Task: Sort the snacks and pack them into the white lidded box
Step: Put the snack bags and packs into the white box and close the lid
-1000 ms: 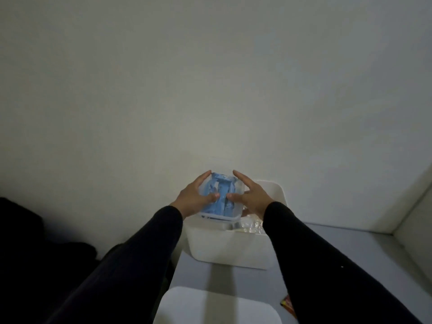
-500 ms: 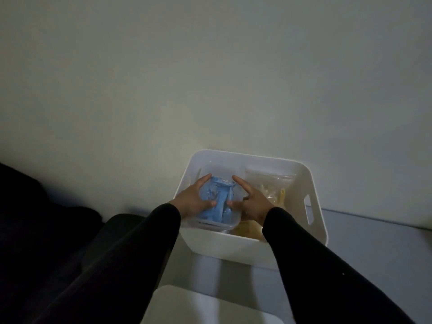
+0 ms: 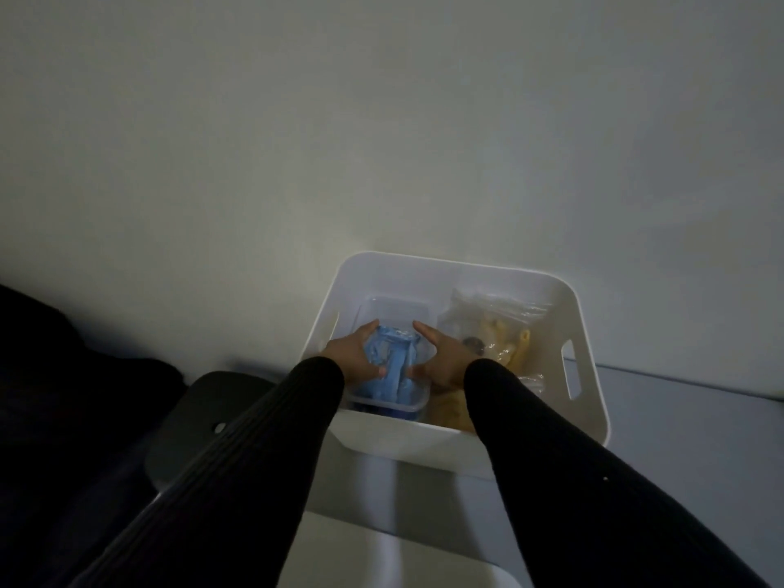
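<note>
The white box (image 3: 458,273) stands open on the grey table against the wall. In its left half sits a clear plastic tub (image 3: 394,307) filled with blue snack packets (image 3: 392,367). My left hand (image 3: 354,358) grips the tub's left side and my right hand (image 3: 443,358) grips its right side, thumbs over the blue packets. The right half of the box holds clear bags of yellow snacks (image 3: 505,341).
The box's white lid (image 3: 382,553) lies on the grey table (image 3: 679,426) near me. A dark round stool (image 3: 212,418) stands left of the table. A cut-out handle (image 3: 570,369) shows in the box's right wall. The wall rises close behind.
Both hands have lowered the clear tub of blue packets from above the box rim down into the box's left half. The view has tilted down onto the box.
</note>
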Demonstrator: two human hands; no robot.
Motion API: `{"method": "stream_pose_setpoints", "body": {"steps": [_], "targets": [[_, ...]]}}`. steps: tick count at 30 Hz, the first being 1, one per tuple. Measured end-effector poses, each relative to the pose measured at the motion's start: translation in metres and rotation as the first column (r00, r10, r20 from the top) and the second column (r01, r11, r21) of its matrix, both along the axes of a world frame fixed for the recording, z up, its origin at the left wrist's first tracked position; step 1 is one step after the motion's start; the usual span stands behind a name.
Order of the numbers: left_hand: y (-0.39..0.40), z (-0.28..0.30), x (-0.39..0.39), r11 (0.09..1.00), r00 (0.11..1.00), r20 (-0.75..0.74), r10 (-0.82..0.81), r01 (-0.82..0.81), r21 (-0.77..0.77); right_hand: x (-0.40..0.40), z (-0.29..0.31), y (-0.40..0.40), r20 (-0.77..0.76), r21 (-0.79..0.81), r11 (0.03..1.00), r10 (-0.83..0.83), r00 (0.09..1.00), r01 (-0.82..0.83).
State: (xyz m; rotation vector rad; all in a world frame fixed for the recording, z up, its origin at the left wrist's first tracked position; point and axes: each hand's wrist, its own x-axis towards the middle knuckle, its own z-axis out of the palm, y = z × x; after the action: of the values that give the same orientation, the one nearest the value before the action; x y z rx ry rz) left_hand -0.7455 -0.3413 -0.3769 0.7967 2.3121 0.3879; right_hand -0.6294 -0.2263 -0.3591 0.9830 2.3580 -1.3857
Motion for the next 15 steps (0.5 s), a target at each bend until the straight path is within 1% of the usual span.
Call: {"method": "stream_pose_setpoints", "body": {"steps": [3, 6, 9, 15], "targets": [[0.0, 0.013, 0.01, 0.997, 0.985, -0.171, -0.039, 0.029, -0.065, -0.001, 0.016, -0.006, 0.092, 0.246, 0.961, 0.111, 0.99, -0.13], [-0.001, 0.038, 0.024, 0.988, 0.929, -0.352, -0.113, 0.069, -0.137, 0.004, 0.034, -0.015, 0.212, 0.434, 0.87, 0.155, 0.965, -0.235], [-0.004, 0.069, 0.037, 0.975, 0.884, -0.431, -0.179, 0.1, -0.198, 0.015, 0.059, -0.023, 0.289, 0.532, 0.792, 0.163, 0.943, -0.299], [-0.026, 0.129, 0.072, 0.982, 0.83, -0.526, -0.182, 0.122, -0.148, 0.054, 0.126, -0.052, 0.315, 0.644, 0.696, 0.137, 0.939, -0.317]]}}
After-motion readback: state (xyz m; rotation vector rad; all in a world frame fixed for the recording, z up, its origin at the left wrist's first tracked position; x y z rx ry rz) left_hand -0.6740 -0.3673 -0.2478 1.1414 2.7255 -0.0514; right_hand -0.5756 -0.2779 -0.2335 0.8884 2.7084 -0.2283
